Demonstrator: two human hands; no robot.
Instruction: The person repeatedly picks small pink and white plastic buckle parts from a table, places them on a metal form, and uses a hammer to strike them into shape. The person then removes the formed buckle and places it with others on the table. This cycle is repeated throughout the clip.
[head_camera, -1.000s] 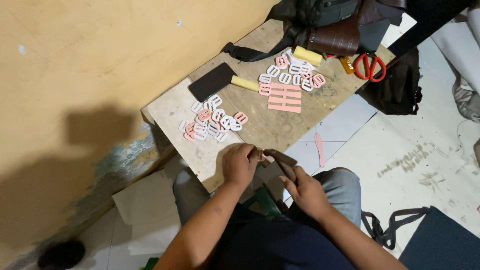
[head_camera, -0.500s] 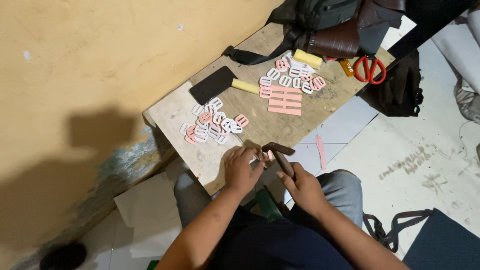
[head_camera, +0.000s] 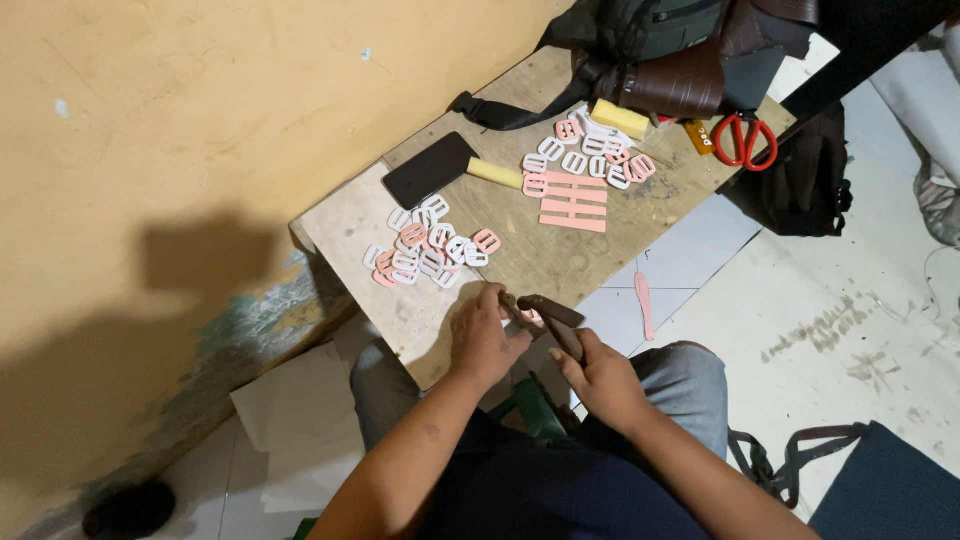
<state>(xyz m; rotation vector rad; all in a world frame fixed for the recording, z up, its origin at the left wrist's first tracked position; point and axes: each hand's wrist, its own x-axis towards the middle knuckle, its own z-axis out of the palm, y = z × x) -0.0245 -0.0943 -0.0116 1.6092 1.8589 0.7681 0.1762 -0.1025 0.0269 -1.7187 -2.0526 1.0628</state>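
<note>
Here, at the table's near edge: left hand (head_camera: 487, 338) and right hand (head_camera: 603, 377), each grip pinched on a dark brown strap (head_camera: 545, 318), a pink buckle (head_camera: 530, 316) seemingly mid-threading. Next, probably a steady pull through the slot. Farther in, a pile of pink and white buckles (head_camera: 430, 250); toward the far edge, a hammer (head_camera: 450, 168) and red scissors (head_camera: 744, 138).
</note>
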